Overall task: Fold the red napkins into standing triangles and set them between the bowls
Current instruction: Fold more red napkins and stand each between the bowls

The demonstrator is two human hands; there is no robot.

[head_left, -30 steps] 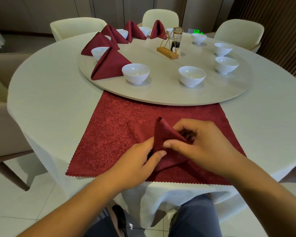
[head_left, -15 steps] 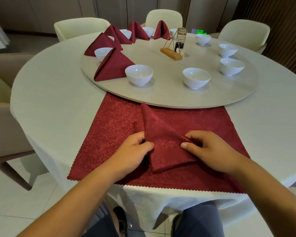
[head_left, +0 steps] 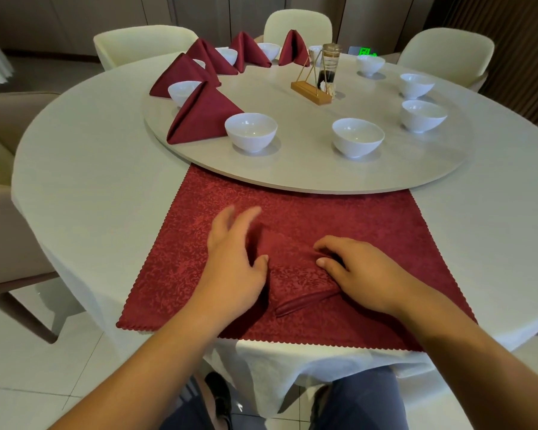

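Patterned red runner (head_left: 370,218): blurred left hand (head_left: 230,259) splayed, right hand (head_left: 361,271) seemingly pinching folded triangular napkin (head_left: 295,274).

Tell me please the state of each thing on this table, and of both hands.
Napkin in work: partly folded, lying flat, not yet standing.
Left hand: open, fingers straight and blurred, thumb on the napkin.
Right hand: pinches the napkin's right fold.
Finished napkins: five, standing as triangles between bowls.
White bowls: upright; the near ones empty.
Red cloth: spread flat under the napkin.
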